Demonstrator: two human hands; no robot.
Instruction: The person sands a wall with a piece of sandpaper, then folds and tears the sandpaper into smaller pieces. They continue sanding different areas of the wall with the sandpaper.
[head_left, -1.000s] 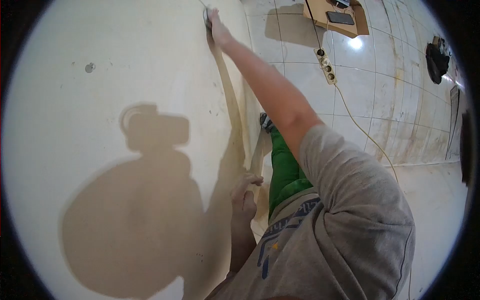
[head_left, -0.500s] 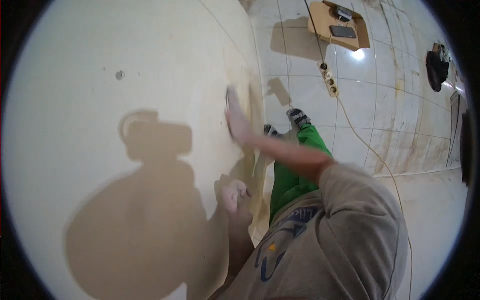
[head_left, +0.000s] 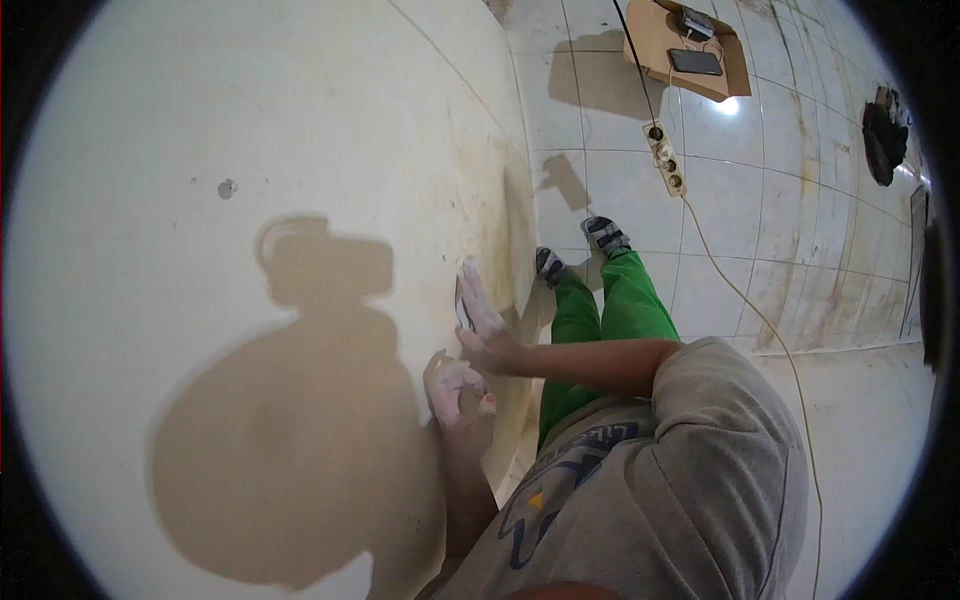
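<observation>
My right hand lies against the pale wall, fingers extended and dusted white. Under its palm and fingers a thin sheet, apparently sandpaper, shows a pale and dark edge along the wall side. Just below it, close to the wall, is my left hand, also powdery. Its fingers are curled in, and a small yellowish edge shows by the knuckles; what it holds, if anything, I cannot make out. Brown stained patches mark the wall beside the right hand.
On the tiled floor stands an open cardboard box with a phone on it. A power strip lies nearby, its yellow cable running along the right. A dark object is at the far right. A hole marks the wall.
My right hand has come down the wall in the picture, nearer to my left hand, and is less blurred. My left hand stays about where it was, fingers still curled. The view has shifted slightly.
</observation>
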